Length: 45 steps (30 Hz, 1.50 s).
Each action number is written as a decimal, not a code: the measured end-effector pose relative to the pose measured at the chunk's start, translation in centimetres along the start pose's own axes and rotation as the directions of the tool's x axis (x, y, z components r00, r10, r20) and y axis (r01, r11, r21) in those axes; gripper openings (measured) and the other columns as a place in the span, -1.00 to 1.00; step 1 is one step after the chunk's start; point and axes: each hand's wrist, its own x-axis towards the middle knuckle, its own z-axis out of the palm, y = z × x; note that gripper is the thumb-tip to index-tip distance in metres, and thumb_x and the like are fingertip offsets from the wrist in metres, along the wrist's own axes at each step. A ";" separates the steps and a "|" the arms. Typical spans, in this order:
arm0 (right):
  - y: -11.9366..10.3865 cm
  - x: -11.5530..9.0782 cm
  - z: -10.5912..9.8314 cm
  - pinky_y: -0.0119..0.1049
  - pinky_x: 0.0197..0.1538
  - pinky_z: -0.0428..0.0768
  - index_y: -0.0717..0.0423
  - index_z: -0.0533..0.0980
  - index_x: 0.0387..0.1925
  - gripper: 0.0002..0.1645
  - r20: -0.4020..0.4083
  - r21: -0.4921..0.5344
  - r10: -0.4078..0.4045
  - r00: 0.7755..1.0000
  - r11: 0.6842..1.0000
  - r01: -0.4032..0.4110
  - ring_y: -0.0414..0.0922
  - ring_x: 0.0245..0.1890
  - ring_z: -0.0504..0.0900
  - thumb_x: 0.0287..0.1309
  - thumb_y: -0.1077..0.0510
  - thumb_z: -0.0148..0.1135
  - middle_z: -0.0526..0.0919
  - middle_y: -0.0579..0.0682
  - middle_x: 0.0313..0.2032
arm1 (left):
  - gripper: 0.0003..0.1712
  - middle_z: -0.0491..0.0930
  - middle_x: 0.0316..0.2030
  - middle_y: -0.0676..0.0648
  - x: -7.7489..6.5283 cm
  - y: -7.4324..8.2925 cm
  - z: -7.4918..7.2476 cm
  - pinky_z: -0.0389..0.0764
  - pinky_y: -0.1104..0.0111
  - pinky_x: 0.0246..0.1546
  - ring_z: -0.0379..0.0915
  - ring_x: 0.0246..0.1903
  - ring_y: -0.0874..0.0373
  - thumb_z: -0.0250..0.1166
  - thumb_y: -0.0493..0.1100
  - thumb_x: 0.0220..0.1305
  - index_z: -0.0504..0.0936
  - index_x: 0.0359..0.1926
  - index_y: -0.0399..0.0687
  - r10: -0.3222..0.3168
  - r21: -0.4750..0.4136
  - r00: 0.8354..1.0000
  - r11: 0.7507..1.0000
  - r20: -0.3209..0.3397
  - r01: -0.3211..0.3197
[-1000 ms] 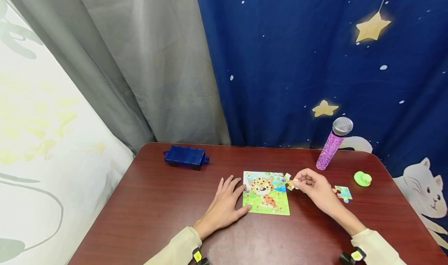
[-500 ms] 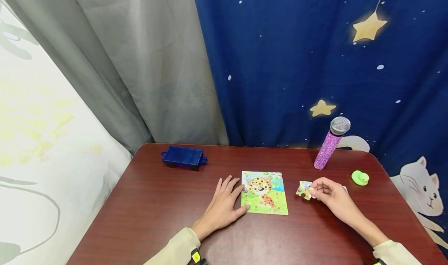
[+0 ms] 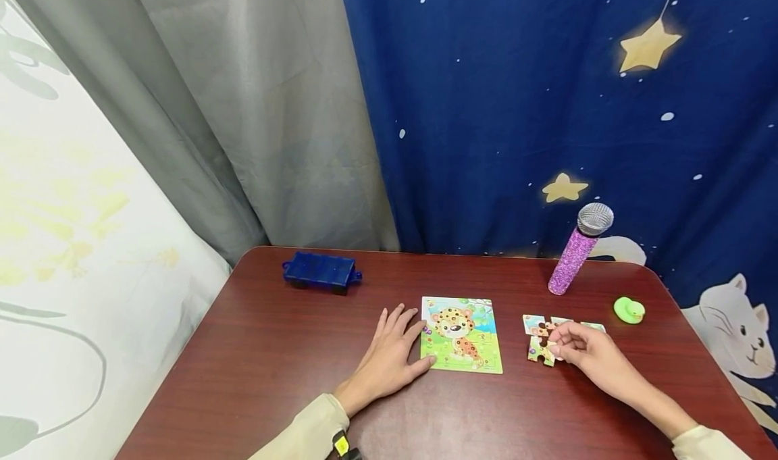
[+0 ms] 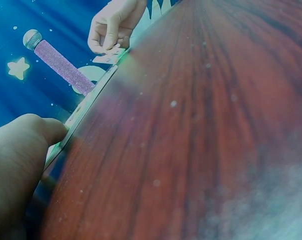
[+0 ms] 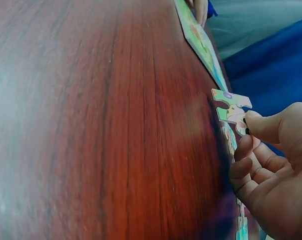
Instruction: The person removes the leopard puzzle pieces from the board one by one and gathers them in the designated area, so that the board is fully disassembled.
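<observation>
A square puzzle board (image 3: 462, 335) printed with a cartoon leopard lies mid-table. My left hand (image 3: 389, 359) rests at its left side, fingers spread, with the thumb touching the board's edge. To the right of the board, my right hand (image 3: 592, 355) pinches a green and yellow puzzle piece (image 5: 232, 107) between thumb and fingers. In the head view that piece is just in front of other puzzle pieces (image 3: 534, 324) laid on the table. Part of those pieces is hidden behind the right hand. The right wrist view shows the held piece raised at a tilt.
Behind the loose pieces stands a purple glitter microphone (image 3: 574, 250). A green toy duck (image 3: 629, 310) sits at the right. At the back left is a blue toy wagon (image 3: 321, 271). Curtains hang behind the brown table (image 3: 273, 352).
The right hand has moved right, away from the board, carrying its puzzle piece to the loose pieces. The left hand has stayed beside the board.
</observation>
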 end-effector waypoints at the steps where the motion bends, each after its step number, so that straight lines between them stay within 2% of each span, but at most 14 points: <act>1: 0.0 0.0 0.0 -0.45 -0.33 0.60 0.21 0.67 -0.17 -0.87 0.008 -0.005 0.008 1.000 1.000 -0.008 -0.28 -0.40 0.65 0.34 0.41 0.46 0.70 -0.14 -0.34 | -0.22 0.41 0.55 -0.19 0.0 0.0 0.0 -0.01 -0.36 0.62 0.11 0.66 -0.30 0.35 0.34 0.46 0.63 0.46 -0.02 0.002 0.001 1.000 1.000 -0.002 -0.002; 5: 0.2 0.1 -0.1 -0.43 -0.31 0.59 0.20 0.68 -0.16 -0.89 0.043 -0.034 0.037 0.998 0.999 -0.036 -0.29 -0.40 0.63 0.35 0.37 0.47 0.70 -0.14 -0.33 | -0.23 0.42 0.54 -0.19 0.0 -0.1 0.0 0.01 -0.37 0.61 0.12 0.65 -0.30 0.36 0.34 0.46 0.64 0.45 -0.03 0.005 0.005 1.000 1.000 -0.009 -0.005; 8: 0.5 0.2 0.0 -0.45 -0.30 0.59 0.17 0.70 -0.16 -0.88 0.030 -0.090 0.037 0.999 0.995 -0.034 -0.33 -0.40 0.62 0.33 0.36 0.50 0.71 -0.17 -0.34 | -0.22 0.41 0.55 -0.19 0.0 -0.1 0.0 0.00 -0.37 0.62 0.12 0.65 -0.30 0.36 0.34 0.45 0.63 0.46 -0.02 0.002 0.008 1.000 1.000 -0.003 -0.002; 17: 0.6 0.4 0.8 -0.46 -0.42 0.47 -0.03 0.75 -0.28 -0.74 -0.074 -0.231 -0.110 0.991 0.969 0.091 -0.43 -0.50 0.49 0.18 0.41 0.57 0.63 -0.36 -0.48 | -0.19 0.39 0.56 -0.20 0.0 -0.2 0.3 -0.01 -0.36 0.62 0.10 0.66 -0.30 0.37 0.34 0.45 0.60 0.49 -0.04 -0.002 0.015 1.000 1.000 0.009 0.002; 22: 0.6 0.4 1.2 -0.43 -0.43 0.43 -0.08 0.74 -0.32 -0.68 -0.090 -0.293 -0.133 0.987 0.951 0.102 -0.44 -0.51 0.42 0.13 0.42 0.59 0.55 -0.39 -0.52 | -0.20 0.39 0.57 -0.19 0.0 -0.1 0.2 -0.02 -0.36 0.63 0.09 0.67 -0.29 0.36 0.34 0.46 0.60 0.49 -0.03 -0.007 0.021 1.000 1.000 0.015 0.007; 41: 0.5 -0.1 1.7 -0.40 -0.41 0.41 -0.10 0.72 -0.34 -0.63 -0.145 -0.372 -0.129 0.981 0.926 0.067 -0.43 -0.46 0.39 0.12 0.46 0.55 0.50 -0.38 -0.50 | -0.21 0.39 0.56 -0.18 0.0 -0.1 0.1 -0.01 -0.35 0.63 0.08 0.67 -0.28 0.37 0.33 0.45 0.61 0.49 -0.01 -0.008 0.016 1.000 1.000 0.015 0.007; 45: 0.4 0.1 1.7 -0.46 -0.41 0.37 -0.07 0.73 -0.33 -0.68 -0.163 -0.372 -0.145 0.976 0.925 0.076 -0.44 -0.47 0.38 0.14 0.45 0.55 0.49 -0.38 -0.50 | -0.21 0.40 0.56 -0.18 0.0 -0.1 0.1 -0.01 -0.35 0.63 0.09 0.67 -0.29 0.36 0.33 0.45 0.61 0.49 -0.01 -0.009 0.008 1.000 1.000 0.017 0.009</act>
